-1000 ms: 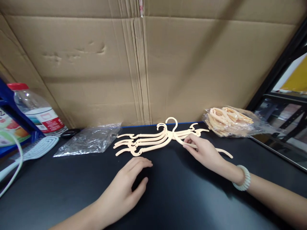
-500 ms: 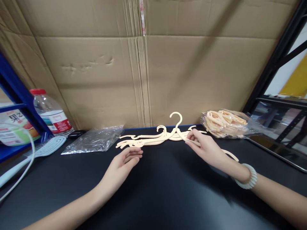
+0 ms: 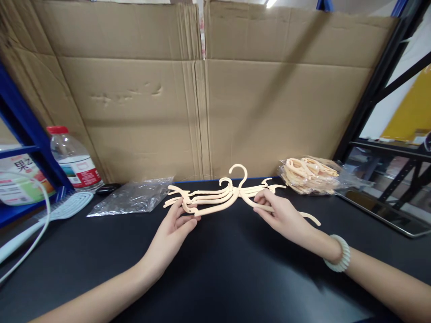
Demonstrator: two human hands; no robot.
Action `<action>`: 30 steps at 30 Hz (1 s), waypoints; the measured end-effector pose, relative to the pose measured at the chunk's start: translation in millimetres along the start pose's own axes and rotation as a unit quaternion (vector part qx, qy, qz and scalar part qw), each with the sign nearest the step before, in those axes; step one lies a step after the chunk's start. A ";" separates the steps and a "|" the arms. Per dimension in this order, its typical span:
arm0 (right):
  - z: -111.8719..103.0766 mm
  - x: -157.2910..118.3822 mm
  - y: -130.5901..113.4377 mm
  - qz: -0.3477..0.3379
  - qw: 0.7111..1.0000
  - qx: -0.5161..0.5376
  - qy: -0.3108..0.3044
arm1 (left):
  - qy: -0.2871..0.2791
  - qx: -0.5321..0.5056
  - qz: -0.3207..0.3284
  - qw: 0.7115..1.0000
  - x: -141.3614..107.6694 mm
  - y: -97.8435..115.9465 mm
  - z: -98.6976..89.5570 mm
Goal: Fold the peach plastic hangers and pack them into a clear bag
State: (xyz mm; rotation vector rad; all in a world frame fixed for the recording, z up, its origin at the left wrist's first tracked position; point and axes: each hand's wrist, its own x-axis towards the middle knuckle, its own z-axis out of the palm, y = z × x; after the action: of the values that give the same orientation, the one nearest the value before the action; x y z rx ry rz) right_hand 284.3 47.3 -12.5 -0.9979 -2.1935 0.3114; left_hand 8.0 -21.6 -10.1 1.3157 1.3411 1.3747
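Note:
A cream plastic folding clothes hanger (image 3: pixel 215 209) is raised at the front of several like hangers (image 3: pixel 210 194), its hook pointing up. My right hand (image 3: pixel 279 213) pinches its right arm, and the arm's curved end shows beyond the hand. At the left end, my left hand (image 3: pixel 177 226) has its fingers curled round the hanger's notched arm, the thumb in front and low. The other hangers lie stacked behind on the black table (image 3: pixel 215 273), partly covered by the held one.
A clear plastic bag of more hangers (image 3: pixel 308 175) lies at back right beside a dark glossy panel (image 3: pixel 380 211). To the left are a flat clear bag (image 3: pixel 134 197), a pale blue hairbrush (image 3: pixel 72 206) and a red-capped bottle (image 3: pixel 77 157). Cardboard (image 3: pixel 141 112) stands behind.
The hanger in my right hand has shifted left and nearer, apart from the stack. My left hand has closed on its left arm. The view has tilted up slightly.

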 end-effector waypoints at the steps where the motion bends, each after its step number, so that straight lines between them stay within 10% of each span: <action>1: 1.4 -0.2 0.1 -0.002 1.000 0.005 -0.003 | -0.006 0.006 0.012 1.000 0.0 -1.0 0.1; 30: -17.3 3.0 0.9 -0.099 0.990 -0.101 -0.009 | -0.025 0.120 0.034 0.992 3.0 -2.4 -3.0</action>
State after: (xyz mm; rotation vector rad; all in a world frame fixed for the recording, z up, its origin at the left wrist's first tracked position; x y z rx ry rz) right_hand 295.2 49.0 1.2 -0.8751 -2.3528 0.0064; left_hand 4.4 -18.8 -11.7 1.5561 1.4752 1.2452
